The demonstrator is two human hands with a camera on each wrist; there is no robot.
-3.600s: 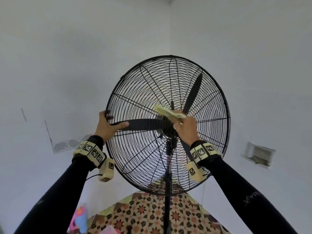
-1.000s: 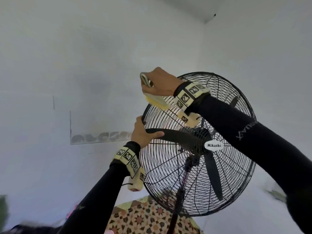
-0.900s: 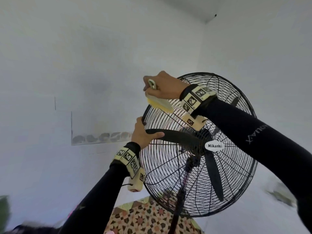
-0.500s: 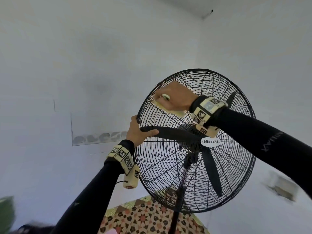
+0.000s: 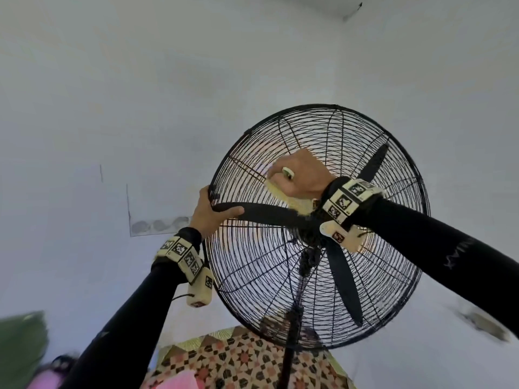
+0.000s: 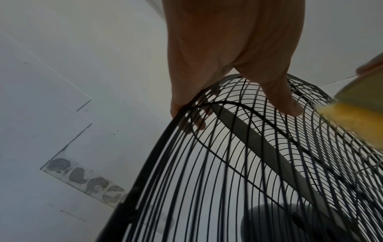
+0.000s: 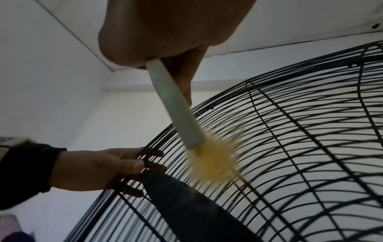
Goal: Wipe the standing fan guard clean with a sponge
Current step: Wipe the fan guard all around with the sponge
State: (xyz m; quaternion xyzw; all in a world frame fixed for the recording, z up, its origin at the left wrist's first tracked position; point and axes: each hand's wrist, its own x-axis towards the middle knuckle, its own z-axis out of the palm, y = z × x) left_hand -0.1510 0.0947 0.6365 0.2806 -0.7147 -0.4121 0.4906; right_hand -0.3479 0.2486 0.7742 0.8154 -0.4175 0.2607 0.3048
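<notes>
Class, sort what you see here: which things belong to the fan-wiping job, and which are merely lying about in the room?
Belonging to the job:
- fan guard, black wire
- sponge, yellow, pressed on the guard
- right hand, gripping the sponge
- left hand, holding the guard's rim

Just lying about:
- patterned cloth below the fan
- green object, blurred
- pink item

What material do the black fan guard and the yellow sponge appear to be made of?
Black round fan guard: thin wire, probably painted metal, with fine rings and spokes. Yellow sponge: soft-looking foam with a pale green layer, maybe scouring; blur hides its texture.
</notes>
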